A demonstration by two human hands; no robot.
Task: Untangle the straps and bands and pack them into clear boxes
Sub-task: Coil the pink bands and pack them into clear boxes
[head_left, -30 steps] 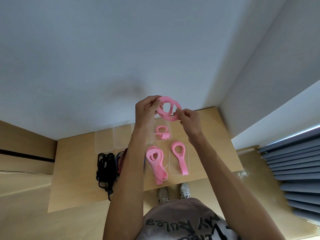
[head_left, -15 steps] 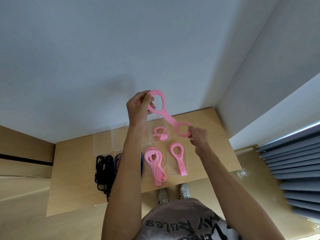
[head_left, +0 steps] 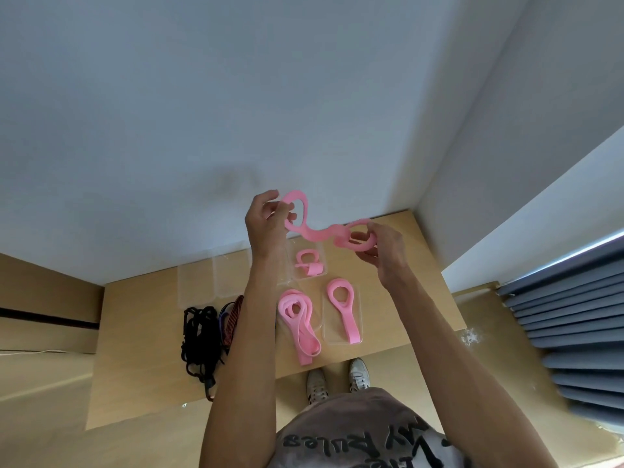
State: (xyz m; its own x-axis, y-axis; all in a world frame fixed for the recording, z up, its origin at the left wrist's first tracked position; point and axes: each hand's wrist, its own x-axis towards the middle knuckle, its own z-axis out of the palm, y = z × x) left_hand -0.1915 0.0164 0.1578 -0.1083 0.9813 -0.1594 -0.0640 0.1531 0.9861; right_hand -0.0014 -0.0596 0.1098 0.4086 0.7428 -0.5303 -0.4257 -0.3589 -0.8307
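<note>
Honestly the trick at this step is to pull the two ends gently apart so the twist in the middle drops out, then fold it flat before lowering it toward a box. Don't yank, that soft rubbery stuff would probably just snap back into a knot.

Everything sits relative to the wooden table (head_left: 398,298). Raised above its far edge is the pink band (head_left: 315,231), held in the air, looking like a wavy figure-eight with a loop at each end. On the table below it are three clear boxes with pink bands in them, and the nearest clear box (head_left: 342,337) holds one long loop. Left of those lies a black strap tangle (head_left: 201,339), untouched.

Left hand (head_left: 265,224) pinches the far loop, fingers curled round it. Right hand (head_left: 385,248) grips the other loop, thumb and fingers around the rubber.
</note>
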